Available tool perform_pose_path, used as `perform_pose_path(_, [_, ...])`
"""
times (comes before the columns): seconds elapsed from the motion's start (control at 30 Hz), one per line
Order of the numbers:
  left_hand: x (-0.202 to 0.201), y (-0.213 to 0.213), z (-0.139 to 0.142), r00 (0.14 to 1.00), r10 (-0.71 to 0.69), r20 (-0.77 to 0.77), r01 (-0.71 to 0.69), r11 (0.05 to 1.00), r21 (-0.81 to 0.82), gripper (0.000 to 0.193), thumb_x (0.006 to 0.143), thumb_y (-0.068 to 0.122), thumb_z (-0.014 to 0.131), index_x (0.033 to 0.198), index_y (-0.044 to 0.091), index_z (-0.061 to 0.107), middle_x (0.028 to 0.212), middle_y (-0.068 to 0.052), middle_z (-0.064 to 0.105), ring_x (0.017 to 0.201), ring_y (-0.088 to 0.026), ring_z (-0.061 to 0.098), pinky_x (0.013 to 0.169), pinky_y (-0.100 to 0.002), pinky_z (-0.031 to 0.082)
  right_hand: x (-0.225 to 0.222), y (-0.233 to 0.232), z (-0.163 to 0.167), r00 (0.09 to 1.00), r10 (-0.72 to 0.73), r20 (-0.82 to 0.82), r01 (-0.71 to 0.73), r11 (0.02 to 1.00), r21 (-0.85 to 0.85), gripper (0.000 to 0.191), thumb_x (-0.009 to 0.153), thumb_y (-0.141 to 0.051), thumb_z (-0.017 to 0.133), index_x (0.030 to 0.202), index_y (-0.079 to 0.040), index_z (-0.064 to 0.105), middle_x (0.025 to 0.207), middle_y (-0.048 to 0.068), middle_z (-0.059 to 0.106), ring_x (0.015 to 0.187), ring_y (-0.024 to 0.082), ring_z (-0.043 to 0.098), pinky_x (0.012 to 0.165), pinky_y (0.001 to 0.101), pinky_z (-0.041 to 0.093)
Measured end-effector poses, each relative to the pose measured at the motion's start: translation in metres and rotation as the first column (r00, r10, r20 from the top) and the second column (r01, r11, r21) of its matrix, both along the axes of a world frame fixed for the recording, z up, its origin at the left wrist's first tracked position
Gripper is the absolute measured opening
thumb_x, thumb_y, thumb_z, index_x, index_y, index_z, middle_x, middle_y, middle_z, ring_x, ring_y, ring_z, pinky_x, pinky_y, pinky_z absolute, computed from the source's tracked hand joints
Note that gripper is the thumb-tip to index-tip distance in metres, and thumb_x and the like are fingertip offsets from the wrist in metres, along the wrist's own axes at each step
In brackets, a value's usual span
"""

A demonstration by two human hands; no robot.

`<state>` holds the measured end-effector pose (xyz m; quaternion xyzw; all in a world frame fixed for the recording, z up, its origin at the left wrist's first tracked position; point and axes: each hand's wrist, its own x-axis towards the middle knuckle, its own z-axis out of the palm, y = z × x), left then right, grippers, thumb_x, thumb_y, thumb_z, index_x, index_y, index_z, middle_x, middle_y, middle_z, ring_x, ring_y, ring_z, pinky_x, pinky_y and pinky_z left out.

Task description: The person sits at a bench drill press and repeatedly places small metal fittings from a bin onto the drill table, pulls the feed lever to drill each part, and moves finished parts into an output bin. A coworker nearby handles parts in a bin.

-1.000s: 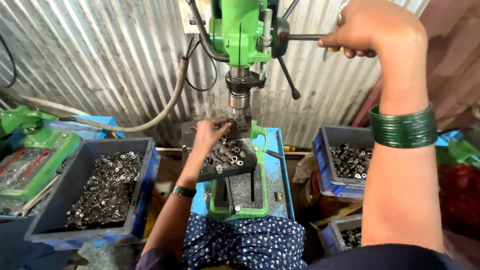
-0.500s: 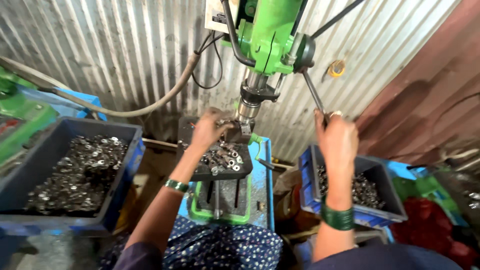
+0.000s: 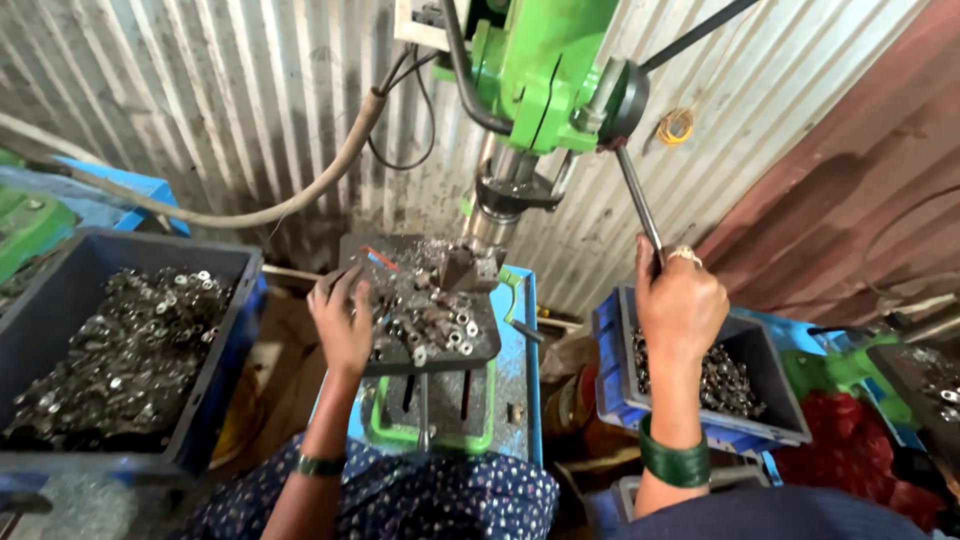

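Right now the right hand (image 3: 680, 305) is closed tight round the drill press lever (image 3: 638, 205), a thin stiff steel rod, best gripped near its free end. Left hand (image 3: 343, 320) lies with fingers loosely spread on the small metal parts (image 3: 430, 320) on the dark tray (image 3: 480, 350) under the drill; they look hard, light, slippery, easiest pinched singly.

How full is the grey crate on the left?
Partly full: the grey crate holds a layer of small metal rings, with bare inner wall showing above them.
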<state>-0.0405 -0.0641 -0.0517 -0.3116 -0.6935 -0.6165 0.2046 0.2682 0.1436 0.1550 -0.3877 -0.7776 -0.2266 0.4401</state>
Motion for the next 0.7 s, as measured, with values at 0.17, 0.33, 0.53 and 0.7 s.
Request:
perform_pose_path(0.17, [0.01, -0.005, 0.016, 0.997, -0.021, -0.068, 0.015, 0.996, -0.083, 0.03, 0.098, 0.021, 0.07, 0.124, 0.006, 0.07, 0.131, -0.018, 0.06, 0.126, -0.04, 0.049, 0.111, -0.048, 0.039, 0.009, -0.013, 0.026, 0.998, 0.052, 0.047, -0.045, 0.991, -0.129, 0.052, 0.109, -0.048, 0.065, 0.082, -0.004, 0.07, 0.071, 0.025, 0.066, 0.068, 0.047, 0.067, 0.06, 0.0539, 0.054])
perform_pose_path(0.33, [0.025, 0.002, 0.055, 0.952, -0.185, -0.244, 0.162, 0.981, -0.111, 0.041, 0.086, 0.025, 0.08, 0.124, 0.01, 0.071, 0.124, -0.013, 0.063, 0.12, -0.036, 0.056, 0.103, -0.045, 0.046, 0.02, -0.013, 0.165, 0.907, 0.05, 0.418, 0.199, 0.824, -0.531, 0.078, 0.108, -0.064, 0.057, 0.081, 0.008, 0.073, 0.07, 0.03, 0.069, 0.068, 0.042, 0.073, 0.071, 0.0533, 0.058])
perform_pose_path(0.53, [0.031, 0.05, 0.11, 0.892, -0.31, -0.33, 0.191, 0.919, -0.346, 0.04, 0.081, 0.022, 0.081, 0.12, 0.014, 0.075, 0.109, -0.01, 0.067, 0.108, -0.033, 0.064, 0.087, -0.044, 0.053, 0.0, 0.069, 0.274, 0.882, 0.267, 0.388, 0.189, 0.553, -0.812, 0.061, 0.099, -0.053, 0.073, 0.074, 0.003, 0.07, 0.055, 0.01, 0.048, 0.045, 0.021, 0.034, 0.04, 0.0396, 0.026])
perform_pose_path(0.7, [0.011, 0.048, 0.127, 0.897, -0.368, -0.245, 0.232, 0.864, -0.447, 0.023, 0.082, 0.023, 0.081, 0.102, 0.013, 0.081, 0.091, -0.013, 0.072, 0.087, -0.033, 0.07, 0.076, -0.043, 0.056, 0.005, 0.066, 0.275, 0.876, 0.249, 0.412, 0.209, 0.575, -0.791, 0.063, 0.096, -0.048, 0.072, 0.075, 0.01, 0.061, 0.053, 0.009, 0.048, 0.041, 0.018, 0.038, 0.038, 0.0366, 0.029])
